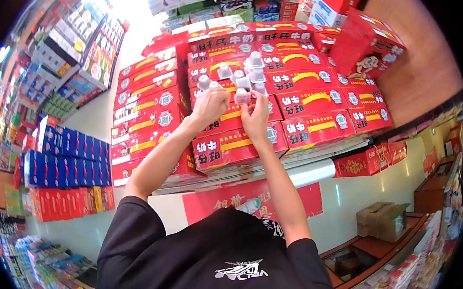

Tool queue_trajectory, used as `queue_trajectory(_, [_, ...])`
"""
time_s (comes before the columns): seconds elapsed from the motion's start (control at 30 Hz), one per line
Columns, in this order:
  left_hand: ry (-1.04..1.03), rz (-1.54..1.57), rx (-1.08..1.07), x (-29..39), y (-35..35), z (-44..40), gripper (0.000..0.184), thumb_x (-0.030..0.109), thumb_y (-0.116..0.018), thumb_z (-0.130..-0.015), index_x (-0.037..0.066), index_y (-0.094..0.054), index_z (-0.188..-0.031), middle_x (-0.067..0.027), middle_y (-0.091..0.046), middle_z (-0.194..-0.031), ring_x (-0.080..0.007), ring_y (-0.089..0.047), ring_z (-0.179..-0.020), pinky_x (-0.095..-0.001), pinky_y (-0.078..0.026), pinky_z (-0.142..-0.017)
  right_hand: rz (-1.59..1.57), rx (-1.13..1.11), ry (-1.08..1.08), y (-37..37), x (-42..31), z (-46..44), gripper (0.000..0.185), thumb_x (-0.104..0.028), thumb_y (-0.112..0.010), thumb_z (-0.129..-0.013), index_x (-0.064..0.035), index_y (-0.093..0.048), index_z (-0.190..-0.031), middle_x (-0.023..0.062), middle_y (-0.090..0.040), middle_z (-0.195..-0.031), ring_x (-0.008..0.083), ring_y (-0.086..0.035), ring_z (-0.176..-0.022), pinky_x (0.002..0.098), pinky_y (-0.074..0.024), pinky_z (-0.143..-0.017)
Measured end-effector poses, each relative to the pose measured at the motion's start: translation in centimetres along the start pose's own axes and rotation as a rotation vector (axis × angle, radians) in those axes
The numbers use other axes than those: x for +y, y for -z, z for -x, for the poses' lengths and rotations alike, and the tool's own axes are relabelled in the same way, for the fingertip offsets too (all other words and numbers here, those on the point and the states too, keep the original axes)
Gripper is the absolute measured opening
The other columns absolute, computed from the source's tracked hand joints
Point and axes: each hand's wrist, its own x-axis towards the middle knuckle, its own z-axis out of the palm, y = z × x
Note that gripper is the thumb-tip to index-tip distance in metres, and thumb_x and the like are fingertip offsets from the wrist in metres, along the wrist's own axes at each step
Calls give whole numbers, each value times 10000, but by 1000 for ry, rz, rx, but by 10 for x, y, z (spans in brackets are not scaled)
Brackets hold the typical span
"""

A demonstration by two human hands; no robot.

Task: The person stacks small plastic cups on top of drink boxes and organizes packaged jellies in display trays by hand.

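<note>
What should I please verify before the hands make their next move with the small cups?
1. Both hands in view: ok; left hand and right hand are above the red boxes.
2. Cup at the right fingertips: ok, within reach.
3. Firm grip on that cup: cannot tell.
4. Left fingertips visible: not ok, largely hidden.
5. Other white cups supported: ok, grouped on the boxes.
6. Cup contents: cannot tell.

"旺仔牛奶" on red boxes (244, 151)

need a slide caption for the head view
Left hand and right hand at work among small white cups atop rows of red cartons.
</note>
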Motion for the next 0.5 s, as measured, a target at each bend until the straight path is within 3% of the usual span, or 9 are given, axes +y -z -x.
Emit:
queue_trajectory(0.1, [152,-22,-176,-10,-12,0,110,69,-560,-756,42,-623,-671,-162,-644,-710,-364,-641,-694,-471,-497,-610,129,-104,-4,5,12,-11,368,0,-615,-825,25,-541,-1185,154,-553,-1042,225,-563,-795,323,-483,-691])
queue_trajectory(0.17, [169,-9,-214,-20,-17,5,136,99,-561,-770,36,-626,-668,-184,-631,-678,-386,-634,-680,-482,-495,-605,36,-105,-54,3,12,-15,323,-15,-615,-845,29,-563,-1161,133,-633,-936,194,-578,-666,316,-486,-623])
queue_trajectory(0.5, [103,80,-241,-20,-31,8,141,100,-566,-770,22,-608,-661,-208,-615,-678,-406,-620,-666,-499,-476,-583,7,-168,-19,4,12,-11,136,3,-590,-866,23,-587,-1000,150,-641,-839,245,-640,-723,355,-514,-678])
